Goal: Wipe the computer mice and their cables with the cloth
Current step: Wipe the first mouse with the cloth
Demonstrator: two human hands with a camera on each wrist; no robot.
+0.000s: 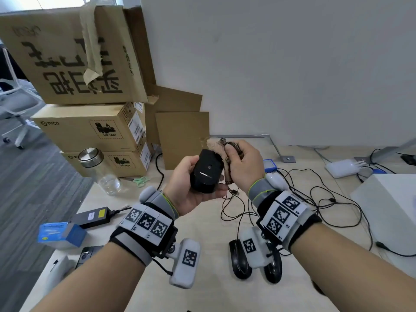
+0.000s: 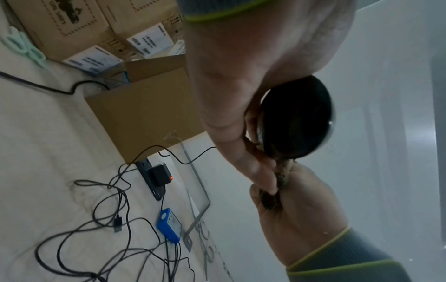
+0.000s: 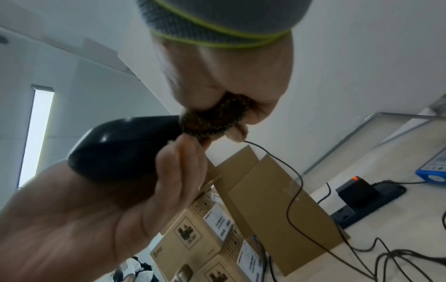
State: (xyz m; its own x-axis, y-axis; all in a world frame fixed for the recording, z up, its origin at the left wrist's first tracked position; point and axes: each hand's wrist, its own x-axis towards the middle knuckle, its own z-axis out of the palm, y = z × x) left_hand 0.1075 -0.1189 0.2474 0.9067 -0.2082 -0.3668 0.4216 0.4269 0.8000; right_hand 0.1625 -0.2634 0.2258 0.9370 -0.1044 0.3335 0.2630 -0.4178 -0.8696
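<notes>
- Left hand [image 1: 191, 183] curled round a black mouse [image 1: 206, 171], held up off the table [image 1: 198, 296] with its underside turned toward the head camera.
- Right hand [image 1: 244, 164] closed on a bunched cloth [image 1: 221, 146], brown-patterned with a pale end, pressed against the front end of that mouse where the cable leaves it.
- Right wrist view: cloth wad sits on the mouse's nose; thin black cable [image 3: 293, 192] runs out from just under the cloth and drops toward the table.
- Two more black mice [image 1: 239, 258] lie side by side on the table near the right wrist, partly hidden by the wrist rig; neither hand touches them.
- Loose tangle of black cables [image 1: 315, 199] spread on the table beyond the hands.
- Judgement on progress: wiping of the held mouse is under way, at its front end. Cannot tell which of its surfaces are clean.
- Left to do, as far as shown: run the cloth down this cable, then handle the two mice on the table and their cables. Whether those two were wiped is not visible.
</notes>
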